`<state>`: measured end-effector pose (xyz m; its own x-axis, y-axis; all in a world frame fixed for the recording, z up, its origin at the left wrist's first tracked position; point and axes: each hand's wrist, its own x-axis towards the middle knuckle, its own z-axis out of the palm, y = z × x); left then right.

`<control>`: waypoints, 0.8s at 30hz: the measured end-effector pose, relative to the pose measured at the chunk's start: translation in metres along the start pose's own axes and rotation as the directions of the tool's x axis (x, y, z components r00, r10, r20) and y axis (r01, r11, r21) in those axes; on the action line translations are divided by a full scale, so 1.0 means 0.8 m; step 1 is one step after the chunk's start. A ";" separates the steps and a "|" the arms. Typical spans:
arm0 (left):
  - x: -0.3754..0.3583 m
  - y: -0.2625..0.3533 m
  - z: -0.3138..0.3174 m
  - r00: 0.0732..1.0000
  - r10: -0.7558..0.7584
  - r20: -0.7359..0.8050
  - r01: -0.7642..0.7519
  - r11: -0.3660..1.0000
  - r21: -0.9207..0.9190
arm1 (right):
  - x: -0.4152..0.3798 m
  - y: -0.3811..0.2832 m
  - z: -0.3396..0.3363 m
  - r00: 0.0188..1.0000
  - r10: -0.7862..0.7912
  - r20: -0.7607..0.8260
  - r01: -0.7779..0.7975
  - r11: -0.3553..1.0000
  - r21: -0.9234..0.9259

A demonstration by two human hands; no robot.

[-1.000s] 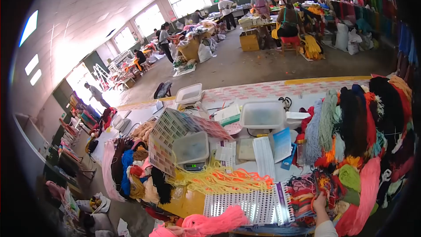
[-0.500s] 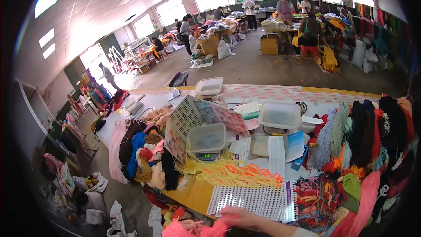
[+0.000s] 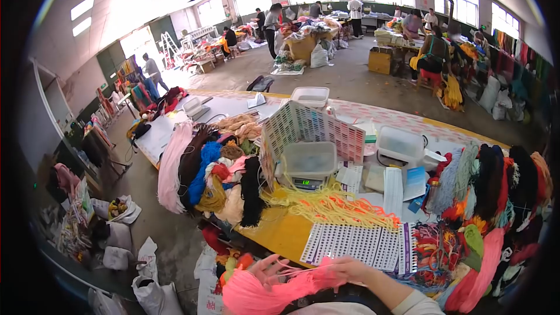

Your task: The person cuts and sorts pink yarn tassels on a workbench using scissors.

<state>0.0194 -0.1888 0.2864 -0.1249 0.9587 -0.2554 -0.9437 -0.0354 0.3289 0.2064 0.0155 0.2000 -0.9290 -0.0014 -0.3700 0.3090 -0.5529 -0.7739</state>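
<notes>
A skein of bright pink yarn (image 3: 262,293) stretches between my two hands at the table's near edge. My left hand (image 3: 269,270) is at its left part, fingers curled and partly covered by strands, holding the yarn. Closed on the skein's right end is my right hand (image 3: 348,270), with strands bunched at its fingertips. Just beyond it lies a white sheet with rows of small dark marks (image 3: 350,246). Yellow and orange yarn (image 3: 341,209) is spread behind that sheet.
A clear plastic tub (image 3: 309,158) sits on a digital scale (image 3: 309,183), inside upright perforated panels (image 3: 315,122). Coloured skeins (image 3: 213,166) hang at the left; more skeins (image 3: 455,175) and a tangled yarn pile (image 3: 438,248) lie at right. White sacks (image 3: 153,294) stand on the floor.
The view has turned left and down, so more of the pink skein shows. My left hand has risen with its fingers wider apart, and the yarn is drawn out between my hands.
</notes>
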 end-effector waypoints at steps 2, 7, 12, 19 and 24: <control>-0.009 0.015 -0.033 0.996 -0.024 0.083 0.039 0.982 -0.182 | -0.009 0.056 -0.051 0.970 0.196 -0.147 -0.230 0.934 -0.272; -0.022 0.022 -0.040 1.000 -0.021 0.003 0.021 1.000 0.018 | -0.014 0.082 -0.066 0.899 0.107 -0.425 -0.414 -0.113 -0.903; -0.025 0.010 -0.018 0.993 0.112 0.036 -0.117 0.969 0.217 | 0.086 0.020 0.047 0.935 -0.353 0.035 0.280 0.674 -0.683; -0.024 0.055 0.005 0.993 0.038 0.108 -0.001 0.948 -0.318 | 0.146 0.031 0.189 0.887 -0.104 0.450 0.013 0.980 0.200; -0.014 0.061 -0.019 0.955 -0.214 0.205 0.296 0.704 -0.645 | 0.144 0.025 0.174 0.772 -0.059 0.633 0.271 0.931 -0.245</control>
<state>-0.0303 -0.2059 0.2913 0.1453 0.9811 -0.1281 -0.8992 0.0769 -0.4307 0.0776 -0.1115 0.2135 -0.8639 -0.4963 0.0852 0.0852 -0.3109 -0.9466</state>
